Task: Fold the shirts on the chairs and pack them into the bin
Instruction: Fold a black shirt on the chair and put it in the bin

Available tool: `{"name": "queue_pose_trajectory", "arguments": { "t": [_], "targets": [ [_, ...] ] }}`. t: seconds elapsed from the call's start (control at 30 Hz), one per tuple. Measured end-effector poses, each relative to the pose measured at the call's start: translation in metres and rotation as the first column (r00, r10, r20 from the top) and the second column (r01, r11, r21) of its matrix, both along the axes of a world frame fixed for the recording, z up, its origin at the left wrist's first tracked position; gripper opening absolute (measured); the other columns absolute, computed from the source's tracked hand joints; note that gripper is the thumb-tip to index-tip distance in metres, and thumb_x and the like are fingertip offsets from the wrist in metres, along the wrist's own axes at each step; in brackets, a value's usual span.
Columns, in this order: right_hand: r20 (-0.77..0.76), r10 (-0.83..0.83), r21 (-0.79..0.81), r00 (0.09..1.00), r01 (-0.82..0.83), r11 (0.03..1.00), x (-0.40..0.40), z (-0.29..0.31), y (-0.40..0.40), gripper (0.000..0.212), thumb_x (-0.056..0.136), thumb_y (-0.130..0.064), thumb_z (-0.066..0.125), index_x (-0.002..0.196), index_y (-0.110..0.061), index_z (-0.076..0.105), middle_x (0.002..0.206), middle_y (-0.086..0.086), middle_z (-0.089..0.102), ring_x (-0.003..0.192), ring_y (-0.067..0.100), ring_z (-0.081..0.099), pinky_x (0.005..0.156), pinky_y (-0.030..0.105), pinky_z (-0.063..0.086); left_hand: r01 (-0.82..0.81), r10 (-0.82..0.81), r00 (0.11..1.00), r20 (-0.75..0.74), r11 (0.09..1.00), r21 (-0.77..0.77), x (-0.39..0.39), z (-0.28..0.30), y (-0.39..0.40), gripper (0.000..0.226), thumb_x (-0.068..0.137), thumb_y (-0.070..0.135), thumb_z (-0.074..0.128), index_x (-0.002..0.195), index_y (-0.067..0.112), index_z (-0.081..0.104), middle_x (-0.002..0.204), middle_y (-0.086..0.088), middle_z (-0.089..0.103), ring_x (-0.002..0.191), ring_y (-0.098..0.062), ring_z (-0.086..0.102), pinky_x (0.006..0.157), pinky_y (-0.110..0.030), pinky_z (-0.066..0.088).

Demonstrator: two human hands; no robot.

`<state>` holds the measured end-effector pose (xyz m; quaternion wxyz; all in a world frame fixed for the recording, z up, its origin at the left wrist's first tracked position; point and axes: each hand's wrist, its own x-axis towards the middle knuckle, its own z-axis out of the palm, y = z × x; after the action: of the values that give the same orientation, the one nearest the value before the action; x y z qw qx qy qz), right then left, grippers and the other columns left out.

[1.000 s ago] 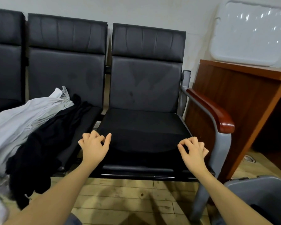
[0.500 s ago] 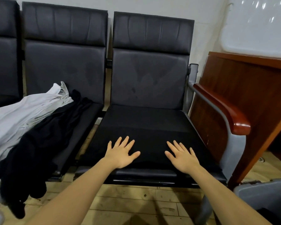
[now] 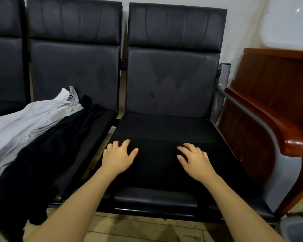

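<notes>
Nearest to us, two bare forearms reach out over a plank wooden floor (image 3: 140,227) toward a row of black padded chairs. At the lower right edge, a sliver of the grey bin (image 3: 297,229) shows on the floor beside the chair frame; we cannot see inside it.

Our left hand (image 3: 118,157) and right hand (image 3: 195,161) rest palm down, side by side but apart, on a black shirt (image 3: 157,154) spread flat across the seat of the right-hand chair (image 3: 173,81). The fingers of both hands are spread and only slightly bent, pressing on the dark fabric rather than gripping it; neither hand has hold of anything. The cloth is nearly the same black as the cushion, so we cannot trace its edges with certainty, though a straight fold or hem line runs across the seat just beyond the fingertips.

To the left, on the neighbouring middle chair (image 3: 73,70), a second black garment (image 3: 47,154) lies rumpled and spills over the front of the seat toward the floor. Touching it on its left side, a white shirt (image 3: 24,123) lies bunched in long creases, its collar end pointing toward the backrest.

On the right, a glossy reddish wooden armrest (image 3: 276,126) caps the grey metal frame, and just beyond it stands a reddish-brown wooden cabinet (image 3: 273,79). Behind everything rises a pale wall (image 3: 241,23).
</notes>
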<state>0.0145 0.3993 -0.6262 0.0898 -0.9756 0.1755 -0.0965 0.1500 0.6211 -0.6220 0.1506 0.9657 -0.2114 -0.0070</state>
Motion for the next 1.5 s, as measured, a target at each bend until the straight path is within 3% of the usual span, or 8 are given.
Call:
{"name": "queue_pose_trajectory", "arguments": {
  "t": [0.17, 0.37, 0.53, 0.7, 0.9, 1.07, 1.23, 1.5],
  "targets": [
    [-0.022, 0.065, 0.074, 0.998, -0.063, 0.995, 0.019, -0.003, -0.004, 0.045, 0.101, -0.039, 0.038, 0.145, -0.031, 0.035, 0.154, -0.006, 0.027, 0.139, 0.016, 0.028, 0.112, 0.033, 0.02, -0.122, 0.122, 0.992, -0.001, 0.992, 0.037, 0.017, -0.011, 0.022, 0.055, 0.096, 0.051, 0.039, 0.145, 0.029, 0.031, 0.138, -0.014, 0.042, 0.126, -0.034, 0.039, 0.102, -0.041, 0.034],
    [-0.096, 0.167, 0.064, 0.981, -0.162, 0.985, 0.025, -0.013, 0.002, 0.049, 0.101, -0.046, 0.031, 0.148, -0.037, 0.025, 0.157, -0.013, 0.019, 0.145, 0.007, 0.012, 0.115, 0.029, 0.008, -0.071, 0.083, 0.996, 0.046, 0.973, -0.218, 0.021, -0.016, 0.017, 0.051, 0.092, 0.026, 0.058, 0.14, 0.03, 0.039, 0.121, -0.005, 0.056, 0.118, -0.024, 0.048, 0.104, -0.042, 0.029],
    [-0.168, 0.162, 0.05, 0.972, -0.156, 0.986, 0.03, -0.014, 0.016, 0.052, 0.099, -0.053, 0.025, 0.149, -0.039, 0.021, 0.159, -0.014, 0.01, 0.146, 0.007, 0.004, 0.117, 0.031, 0.002, 0.022, 0.024, 0.997, 0.072, 0.821, -0.571, 0.024, -0.007, 0.018, 0.047, 0.088, 0.011, 0.062, 0.133, 0.022, 0.052, 0.115, -0.006, 0.056, 0.103, -0.015, 0.054, 0.088, -0.013, 0.034],
    [-0.105, 0.139, 0.061, 0.985, -0.133, 0.989, 0.049, -0.019, 0.051, 0.053, 0.099, -0.053, 0.027, 0.149, -0.035, 0.024, 0.159, -0.01, 0.014, 0.146, 0.011, 0.007, 0.116, 0.033, 0.003, 0.163, 0.031, 0.96, 0.279, 0.747, -0.645, 0.017, 0.014, 0.018, 0.045, 0.084, 0.005, 0.067, 0.127, 0.015, 0.058, 0.104, 0.0, 0.059, 0.093, -0.004, 0.05, 0.08, 0.007, 0.027],
    [0.13, 0.131, 0.31, 0.983, -0.166, 0.936, 0.051, -0.012, 0.05, 0.038, 0.099, -0.035, 0.045, 0.135, -0.025, 0.052, 0.147, -0.006, 0.04, 0.137, 0.014, 0.033, 0.11, 0.029, 0.016, 0.335, -0.075, 0.918, 0.39, 0.674, -0.658, -0.01, 0.039, 0.0, 0.039, 0.085, 0.003, 0.065, 0.123, 0.013, 0.062, 0.1, 0.011, 0.059, 0.097, -0.004, 0.055, 0.087, -0.001, 0.035],
    [0.074, 0.035, 0.126, 0.997, -0.045, 0.991, 0.007, -0.006, 0.003, 0.04, 0.099, -0.034, 0.045, 0.138, -0.024, 0.048, 0.145, -0.008, 0.04, 0.132, 0.013, 0.036, 0.106, 0.029, 0.019, 0.445, -0.261, 0.888, 0.379, 0.696, -0.564, -0.034, 0.044, -0.038, 0.04, 0.09, 0.009, 0.061, 0.129, 0.018, 0.057, 0.109, 0.003, 0.063, 0.103, -0.005, 0.056, 0.09, -0.01, 0.038],
    [-0.046, -0.091, 0.076, 0.995, 0.095, 0.993, -0.033, -0.007, -0.036, 0.046, 0.099, -0.045, 0.04, 0.142, -0.03, 0.04, 0.151, -0.008, 0.034, 0.138, 0.013, 0.03, 0.111, 0.035, 0.02, 0.548, -0.358, 0.822, 0.443, 0.709, -0.444, -0.055, 0.043, -0.082, 0.039, 0.09, 0.011, 0.06, 0.128, 0.019, 0.058, 0.095, 0.001, 0.064, 0.089, -0.014, 0.059, 0.089, -0.025, 0.038],
    [0.053, -0.149, 0.246, 0.987, 0.132, 0.96, -0.043, -0.011, -0.042, 0.037, 0.1, -0.037, 0.042, 0.135, -0.029, 0.05, 0.146, -0.01, 0.042, 0.137, 0.008, 0.031, 0.108, 0.034, 0.013, 0.353, -0.393, 0.912, 0.118, 0.604, -0.715, -0.081, 0.037, -0.137, 0.037, 0.089, 0.013, 0.062, 0.125, 0.024, 0.059, 0.108, 0.008, 0.062, 0.102, -0.001, 0.055, 0.092, -0.011, 0.041]
  ]
}}
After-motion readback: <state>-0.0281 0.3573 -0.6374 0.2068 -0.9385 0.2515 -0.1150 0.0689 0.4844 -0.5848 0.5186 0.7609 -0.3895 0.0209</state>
